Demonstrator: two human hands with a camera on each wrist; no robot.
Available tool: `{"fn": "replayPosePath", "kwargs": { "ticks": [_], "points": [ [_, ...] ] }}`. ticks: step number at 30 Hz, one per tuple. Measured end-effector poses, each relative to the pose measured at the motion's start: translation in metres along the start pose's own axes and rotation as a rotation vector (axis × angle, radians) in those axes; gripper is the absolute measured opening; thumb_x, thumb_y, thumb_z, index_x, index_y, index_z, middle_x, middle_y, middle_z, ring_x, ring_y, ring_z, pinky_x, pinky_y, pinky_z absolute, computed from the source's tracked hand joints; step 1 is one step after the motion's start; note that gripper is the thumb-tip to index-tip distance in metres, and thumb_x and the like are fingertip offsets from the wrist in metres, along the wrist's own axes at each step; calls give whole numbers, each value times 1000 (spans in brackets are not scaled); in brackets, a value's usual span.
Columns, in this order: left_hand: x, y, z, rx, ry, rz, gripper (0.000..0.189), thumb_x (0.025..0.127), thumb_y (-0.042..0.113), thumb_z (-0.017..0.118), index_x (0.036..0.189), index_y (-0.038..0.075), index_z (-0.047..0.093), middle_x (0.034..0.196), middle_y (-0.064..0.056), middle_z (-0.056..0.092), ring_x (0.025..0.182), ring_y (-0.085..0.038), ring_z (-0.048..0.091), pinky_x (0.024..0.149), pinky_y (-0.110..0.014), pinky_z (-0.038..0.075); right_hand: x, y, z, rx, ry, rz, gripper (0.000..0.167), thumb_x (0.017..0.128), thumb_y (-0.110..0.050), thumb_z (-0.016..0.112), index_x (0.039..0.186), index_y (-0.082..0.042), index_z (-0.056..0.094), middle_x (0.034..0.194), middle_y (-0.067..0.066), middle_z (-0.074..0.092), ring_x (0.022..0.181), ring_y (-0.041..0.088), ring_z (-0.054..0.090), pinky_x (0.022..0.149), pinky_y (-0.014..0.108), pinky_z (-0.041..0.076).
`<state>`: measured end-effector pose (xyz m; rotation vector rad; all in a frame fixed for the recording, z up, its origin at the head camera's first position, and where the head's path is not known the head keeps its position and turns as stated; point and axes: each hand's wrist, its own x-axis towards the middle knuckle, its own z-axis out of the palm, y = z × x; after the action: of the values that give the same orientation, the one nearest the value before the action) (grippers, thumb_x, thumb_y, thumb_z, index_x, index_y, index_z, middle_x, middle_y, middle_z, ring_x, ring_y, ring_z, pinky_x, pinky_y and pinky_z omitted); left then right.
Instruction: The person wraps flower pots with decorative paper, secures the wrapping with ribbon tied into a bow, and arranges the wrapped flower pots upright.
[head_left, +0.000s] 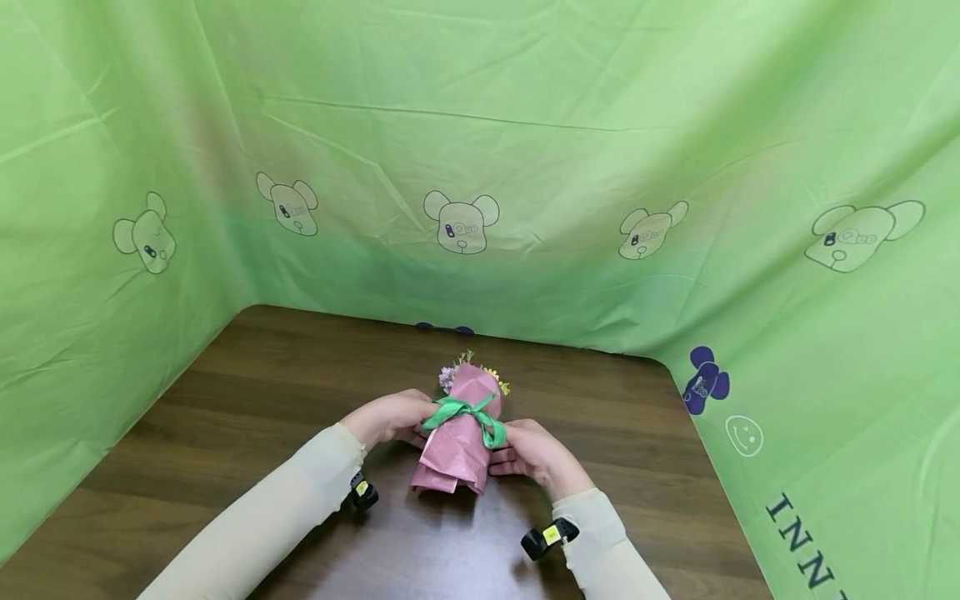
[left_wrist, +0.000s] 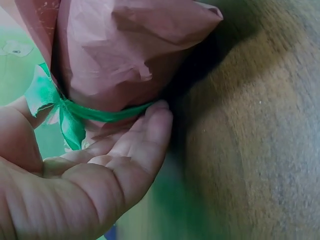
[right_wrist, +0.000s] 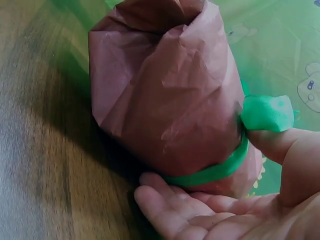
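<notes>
A small bouquet in pink wrapping paper lies on the table, its flower end pointing away from me. A green ribbon is tied round it in a bow. Purple flowers and yellow flowers peek out at the top. My left hand holds the bouquet's left side, thumb by the bow and fingers against the lower side. On the right side my right hand grips it likewise, its thumb at a ribbon loop. The fingertips of both hands reach low, near the ribbon band, in the wrist views.
The dark wooden table carries the bouquet. Green printed cloth hangs around its back and sides. A black wrist device is strapped on the left wrist, and another black device on the right.
</notes>
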<state>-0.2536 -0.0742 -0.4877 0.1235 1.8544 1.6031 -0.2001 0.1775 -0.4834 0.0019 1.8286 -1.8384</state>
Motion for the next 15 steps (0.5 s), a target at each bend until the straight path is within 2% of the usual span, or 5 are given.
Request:
{"fn": "replayPosePath", "kwargs": {
  "ticks": [3,8,12,15],
  "points": [
    [-1,2,2,4,23,-9,16,98,19,59,89,7,62,70,1,58,73,-15,64,74,-38,60,2,0,3,8,14,-2,18,100,-21,60,102,-3,61,77,3,72,75,19,72,76,41,61],
    [-2,4,4,1,46,-10,12,96,15,58,90,5,62,74,-2,60,75,-17,67,74,-38,60,4,-1,7,12,47,-9,17,99,-19,61,99,-2,61,72,2,71,70,16,70,72,38,60],
    [-5,8,6,-33,56,8,15,97,11,58,103,-2,62,80,-3,61,77,-16,65,76,-39,60,2,-4,8,23,63,-61,26,99,-13,60,111,10,60,79,0,70,71,10,68,72,32,60],
    [-10,14,8,-58,67,51,25,98,7,58,118,-8,57,87,-4,61,79,-14,63,78,-38,60,-2,-9,8,24,70,-124,33,97,-8,60,120,15,55,87,-1,67,74,5,65,71,25,57]
  ]
}}
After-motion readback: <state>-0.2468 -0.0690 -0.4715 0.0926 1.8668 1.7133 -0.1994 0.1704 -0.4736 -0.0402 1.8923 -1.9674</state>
